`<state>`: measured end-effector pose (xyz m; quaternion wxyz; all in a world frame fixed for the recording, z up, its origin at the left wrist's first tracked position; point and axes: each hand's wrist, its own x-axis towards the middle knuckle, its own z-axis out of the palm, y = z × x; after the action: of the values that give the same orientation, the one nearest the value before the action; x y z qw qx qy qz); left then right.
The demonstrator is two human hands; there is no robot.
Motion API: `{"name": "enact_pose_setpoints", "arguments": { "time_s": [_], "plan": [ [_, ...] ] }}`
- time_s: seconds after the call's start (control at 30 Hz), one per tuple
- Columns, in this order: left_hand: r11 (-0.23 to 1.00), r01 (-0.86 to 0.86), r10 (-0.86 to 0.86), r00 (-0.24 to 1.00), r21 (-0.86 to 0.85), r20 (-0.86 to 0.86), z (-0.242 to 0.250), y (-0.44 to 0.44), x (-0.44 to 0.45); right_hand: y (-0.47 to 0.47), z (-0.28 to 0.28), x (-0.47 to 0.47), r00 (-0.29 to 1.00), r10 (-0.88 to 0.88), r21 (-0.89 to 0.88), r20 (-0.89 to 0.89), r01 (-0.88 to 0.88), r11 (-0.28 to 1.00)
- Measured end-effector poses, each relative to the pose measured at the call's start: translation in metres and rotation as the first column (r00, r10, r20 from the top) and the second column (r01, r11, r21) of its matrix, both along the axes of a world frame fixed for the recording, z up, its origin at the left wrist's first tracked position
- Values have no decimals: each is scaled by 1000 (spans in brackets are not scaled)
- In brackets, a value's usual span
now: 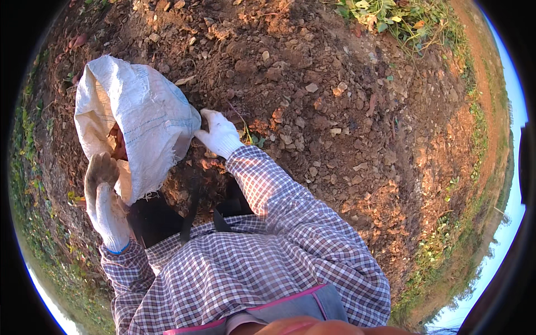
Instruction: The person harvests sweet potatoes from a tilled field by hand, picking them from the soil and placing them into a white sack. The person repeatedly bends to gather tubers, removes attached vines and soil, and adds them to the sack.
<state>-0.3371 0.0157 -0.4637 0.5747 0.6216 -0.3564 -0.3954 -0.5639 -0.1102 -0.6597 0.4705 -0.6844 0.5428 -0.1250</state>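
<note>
A white woven sack [150, 113] stands upper left of my body, its mouth gaping toward the left. Inside the opening, reddish tubers that look like sweet potatoes [119, 144] show in part. My left hand [102, 201], in a white knit glove with a soiled brown palm, is raised at the near edge of the sack's mouth; whether it touches the rim is unclear. My right hand [218, 132], in a white glove, is at the bottom end of the sack, fingertips against the cloth; whether they pinch it cannot be seen.
Clods and stones cover the brown soil [326, 109] around the sack. More reddish tubers [78, 41] lie on the ground at the upper left. Green vines [402, 19] are heaped at the upper right, and low leafy plants [31, 167] grow along the left.
</note>
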Motion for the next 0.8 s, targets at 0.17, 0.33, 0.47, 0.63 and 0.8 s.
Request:
{"name": "enact_pose_setpoints", "arguments": {
  "time_s": [0.17, 0.33, 0.47, 0.63, 0.8],
  "plan": [
    [909, -416, 392, 883, 43, 258, 32, 75, 17, -74, -30, 3, 982, -51, -190, -184, 15, 982],
    [746, -662, 559, 679, 69, 476, 49, 143, 32, -155, -29, -31, 719, 272, 102, -640, -272, 957],
    [655, -750, 641, 614, 88, 460, 40, 172, 69, -143, -22, -61, 679, 390, 176, -621, -364, 915],
    [665, -743, 650, 629, 82, 426, 22, 174, 129, -90, -29, -134, 757, 296, 185, -582, -232, 955],
    [713, -673, 528, 700, 198, 481, -26, 171, 163, 20, -49, -258, 758, 42, 393, -651, 289, 873]
  ]
}}
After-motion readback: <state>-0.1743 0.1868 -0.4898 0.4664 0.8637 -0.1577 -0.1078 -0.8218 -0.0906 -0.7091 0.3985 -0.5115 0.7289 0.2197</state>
